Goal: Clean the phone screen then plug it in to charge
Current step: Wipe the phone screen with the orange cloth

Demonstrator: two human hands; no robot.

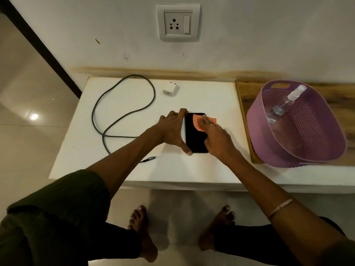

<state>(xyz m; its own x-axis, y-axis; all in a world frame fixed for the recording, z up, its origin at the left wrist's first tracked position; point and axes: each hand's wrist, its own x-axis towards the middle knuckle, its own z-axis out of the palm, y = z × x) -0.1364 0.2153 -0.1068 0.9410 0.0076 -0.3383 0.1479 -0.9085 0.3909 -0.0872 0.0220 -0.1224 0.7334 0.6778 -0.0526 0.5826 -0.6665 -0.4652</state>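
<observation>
A black phone (194, 138) lies screen up on the white table (123, 116). My left hand (171, 129) clamps its left edge, thumb at the near corner and fingers at the far corner. My right hand (215, 135) presses an orange cloth (197, 121) flat on the upper part of the screen. A grey charging cable (123, 112) loops across the left of the table, its connector end (151, 158) lying near my left forearm. A white charger adapter (171, 89) rests at the back of the table. A wall socket (178, 23) with a switch sits above.
A purple plastic basket (299, 143) stands on a wooden board (244, 100) at the right, with a clear spray bottle (284, 104) leaning inside. My bare feet stand on the tiled floor below the table's front edge.
</observation>
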